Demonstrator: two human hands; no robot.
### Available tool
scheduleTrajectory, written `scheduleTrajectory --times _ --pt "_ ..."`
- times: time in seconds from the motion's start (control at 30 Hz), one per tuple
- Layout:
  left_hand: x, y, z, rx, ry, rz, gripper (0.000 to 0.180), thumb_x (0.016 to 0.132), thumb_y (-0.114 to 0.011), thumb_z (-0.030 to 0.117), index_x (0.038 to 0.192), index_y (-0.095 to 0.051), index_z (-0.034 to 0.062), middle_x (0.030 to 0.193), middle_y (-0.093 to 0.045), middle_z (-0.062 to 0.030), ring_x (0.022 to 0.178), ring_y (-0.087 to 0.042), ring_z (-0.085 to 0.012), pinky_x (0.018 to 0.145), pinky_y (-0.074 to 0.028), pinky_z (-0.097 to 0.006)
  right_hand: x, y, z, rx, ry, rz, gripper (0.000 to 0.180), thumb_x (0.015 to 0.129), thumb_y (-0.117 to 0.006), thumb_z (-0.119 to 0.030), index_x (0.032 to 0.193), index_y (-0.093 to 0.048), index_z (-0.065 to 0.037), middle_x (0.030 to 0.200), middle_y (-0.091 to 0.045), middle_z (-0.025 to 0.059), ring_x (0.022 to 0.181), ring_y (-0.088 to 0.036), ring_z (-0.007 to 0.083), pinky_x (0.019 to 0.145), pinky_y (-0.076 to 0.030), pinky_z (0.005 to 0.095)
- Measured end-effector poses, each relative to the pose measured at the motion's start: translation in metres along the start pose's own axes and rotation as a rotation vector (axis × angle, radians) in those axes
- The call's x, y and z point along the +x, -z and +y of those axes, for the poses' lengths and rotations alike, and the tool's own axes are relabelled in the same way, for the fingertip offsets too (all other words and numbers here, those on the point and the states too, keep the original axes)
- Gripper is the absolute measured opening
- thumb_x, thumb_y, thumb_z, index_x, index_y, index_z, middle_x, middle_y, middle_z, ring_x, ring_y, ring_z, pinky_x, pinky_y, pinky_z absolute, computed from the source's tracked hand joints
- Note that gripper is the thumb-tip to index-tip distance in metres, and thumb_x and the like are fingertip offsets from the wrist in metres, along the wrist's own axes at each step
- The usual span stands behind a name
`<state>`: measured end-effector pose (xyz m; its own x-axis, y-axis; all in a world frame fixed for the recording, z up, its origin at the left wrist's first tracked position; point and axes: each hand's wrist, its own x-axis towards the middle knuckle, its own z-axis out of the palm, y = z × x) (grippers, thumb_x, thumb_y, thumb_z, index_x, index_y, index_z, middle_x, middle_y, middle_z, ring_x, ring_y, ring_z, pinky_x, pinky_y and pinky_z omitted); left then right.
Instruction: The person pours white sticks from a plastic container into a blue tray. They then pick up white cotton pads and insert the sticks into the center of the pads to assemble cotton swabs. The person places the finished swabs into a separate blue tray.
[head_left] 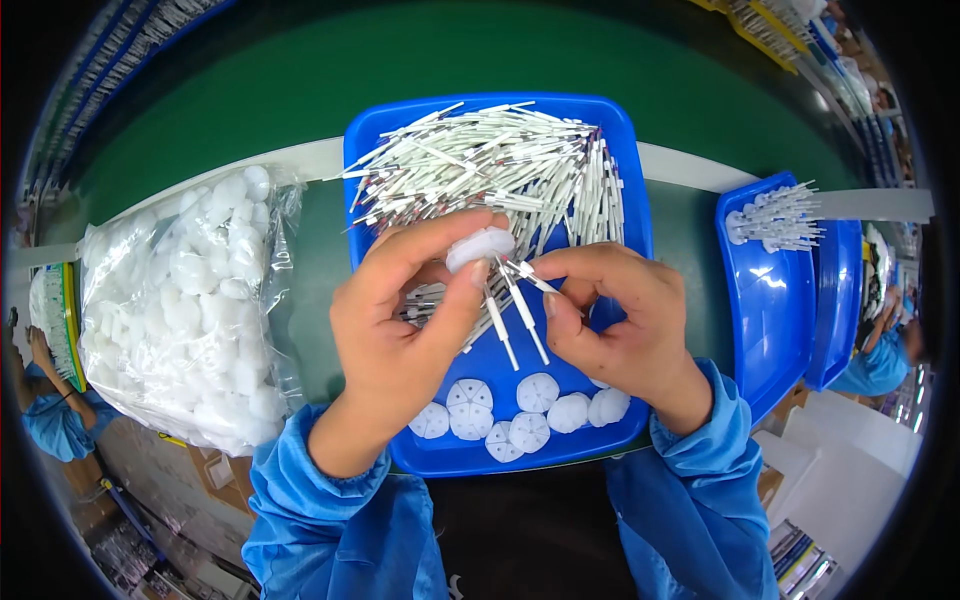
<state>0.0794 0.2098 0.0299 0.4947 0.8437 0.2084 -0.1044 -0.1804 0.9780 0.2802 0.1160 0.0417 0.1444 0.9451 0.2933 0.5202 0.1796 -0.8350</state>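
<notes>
My left hand (pixel 395 315) is closed on a white round plastic disc (pixel 480 247), pinched between thumb and fingers above a blue tray (pixel 643 215). Thin white rods (pixel 527 318) with metal ends hang from the disc's underside. My right hand (pixel 630 325) is closed too, with thumb and forefinger pinching another thin rod (pixel 537 281) beside the disc; whether its tip sits in the disc I cannot tell. Behind my hands, a large heap of similar rods (pixel 480 150) fills the tray's far part. Several loose white discs with small holes (pixel 538 392) lie along its near side.
On the left stands a clear plastic bag (pixel 190 310) full of white discs. To the right, a blue tray (pixel 765 320) holds discs with rods standing in them (pixel 775 217), beside another blue tray (pixel 836 300). Blue-sleeved people (pixel 60 410) are at both far sides.
</notes>
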Motion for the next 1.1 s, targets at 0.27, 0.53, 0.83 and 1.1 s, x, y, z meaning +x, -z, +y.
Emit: scheduleTrajectory --times 0.27,0.53,0.83,1.1 --pt "-0.001 0.003 -0.002 0.17 -0.096 -0.034 0.031 0.104 -0.067 -0.005 0.135 -0.068 -0.0047 0.133 -0.075 -0.0222 0.121 -0.073 -0.0258 0.105 -0.058 -0.038 -0.001 0.004 -0.007 0.094 -0.099 -0.013 0.028 0.087 -0.08 0.002 0.114 -0.08 -0.004 0.066 -0.066 0.0019 0.059 -0.064 0.0085 0.058 -0.052 0.0268" --pt "0.007 -0.003 0.008 0.543 -0.284 0.056 0.039 0.082 -0.081 -0.009 0.119 -0.082 0.0033 0.114 -0.083 -0.0097 0.093 -0.074 -0.0253 0.083 -0.06 -0.035 0.0 -0.002 -0.015 0.084 -0.174 0.027 0.023 0.092 -0.08 -0.002 0.114 -0.079 -0.005 0.065 -0.066 0.0032 0.056 -0.064 0.0097 0.054 -0.05 0.0278" --pt "0.005 -0.007 0.009 0.705 -0.432 -0.048 0.044 0.079 -0.084 -0.008 0.121 -0.081 0.0028 0.107 -0.083 -0.0092 0.081 -0.073 -0.0241 0.073 -0.06 -0.034 0.002 -0.008 0.001 -0.192 0.012 0.112 0.013 0.088 -0.088 -0.014 0.095 -0.078 -0.008 0.071 -0.072 0.007 0.059 -0.07 0.023 0.057 -0.052 0.034" --pt "-0.003 -0.01 0.015 0.678 -0.37 -0.065 0.048 0.079 -0.085 -0.009 0.126 -0.079 -0.0022 0.1 -0.082 -0.0114 0.076 -0.073 -0.0237 0.067 -0.059 -0.033 0.009 -0.008 0.002 -0.401 0.293 0.189 0.015 0.082 -0.089 -0.013 0.092 -0.078 -0.01 0.077 -0.076 0.0019 0.063 -0.07 0.0214 0.067 -0.053 0.0341"
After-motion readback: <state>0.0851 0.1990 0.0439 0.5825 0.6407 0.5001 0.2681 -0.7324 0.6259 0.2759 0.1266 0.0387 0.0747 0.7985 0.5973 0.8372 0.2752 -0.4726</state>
